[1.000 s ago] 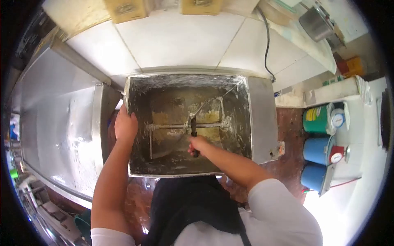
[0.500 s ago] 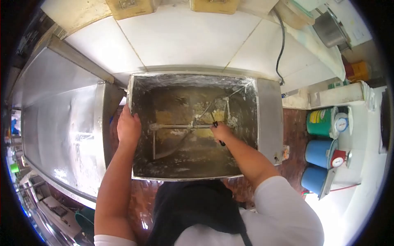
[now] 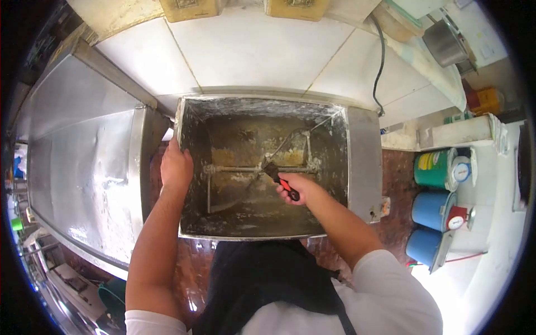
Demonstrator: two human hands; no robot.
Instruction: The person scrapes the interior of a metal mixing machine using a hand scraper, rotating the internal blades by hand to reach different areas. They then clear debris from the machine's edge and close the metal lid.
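In front of me is a deep metal mixer tub (image 3: pixel 262 237) with flour-like residue on its walls. A mixing bar with bent arms (image 3: pixel 234 168) crosses its inside, crusted with dough-like bits. My right hand (image 3: pixel 298 188) is closed around the red and black handle of a scraper (image 3: pixel 271 170). Its dark, wide blade points up and left, overlapping the middle of the bar in this view. My left hand (image 3: pixel 177 166) grips the tub's left rim, its fingertips hidden along the edge.
A large stainless steel cabinet (image 3: pixel 84 167) stands close on the left. White tiles (image 3: pixel 268 50) run behind the tub, with a black cable (image 3: pixel 382 67) hanging down. To the right are a green bucket (image 3: pixel 432 168), blue buckets (image 3: pixel 430 207) and a red scale (image 3: pixel 458 218).
My right hand has shifted slightly down and turned the scraper, so its blade now shows flat and further left. My left hand stays on the rim.
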